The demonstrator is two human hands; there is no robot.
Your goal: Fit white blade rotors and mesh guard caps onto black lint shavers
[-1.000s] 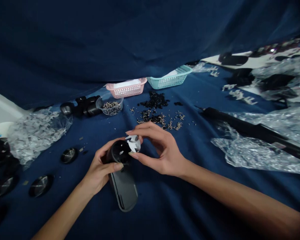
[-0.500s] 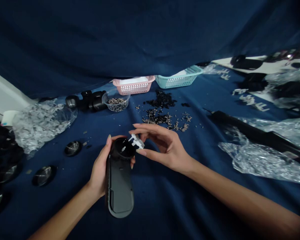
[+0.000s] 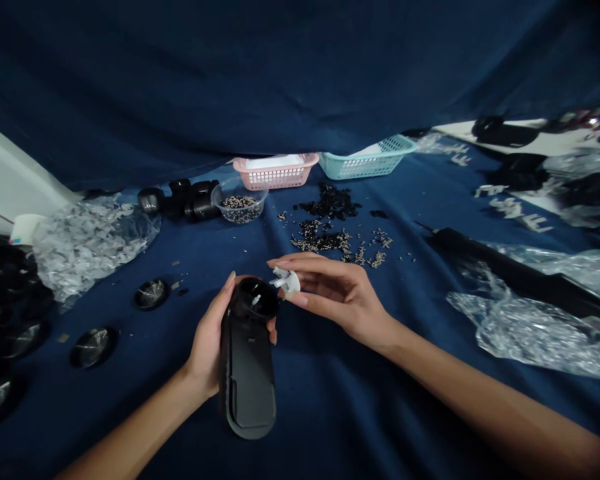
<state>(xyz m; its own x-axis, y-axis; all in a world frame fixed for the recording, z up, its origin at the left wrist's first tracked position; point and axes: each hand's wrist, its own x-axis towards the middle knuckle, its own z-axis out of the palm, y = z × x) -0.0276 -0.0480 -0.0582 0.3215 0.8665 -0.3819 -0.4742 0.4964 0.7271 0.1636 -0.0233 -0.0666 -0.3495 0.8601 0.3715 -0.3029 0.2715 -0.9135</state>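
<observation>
Here's your left hand (image 3: pixel 206 343) wrapped around the black housing (image 3: pixel 253 387), round opening (image 3: pixel 260 303) at its twelve o'clock end. Your right hand (image 3: pixel 340 287) pinches the white plastic piece (image 3: pixel 290 283) just beside that opening, at two o'clock, above the blue cloth (image 3: pixel 330 413).

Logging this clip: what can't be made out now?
In the head view:
Left hand: some fingers hidden behind the black housing.
Housing's cup: depths lost in shadow.
White part: lower edge partly covered by the right hand.
Teal basket: far rim partly behind hanging cloth.
Metal bits: too small to count.
</observation>
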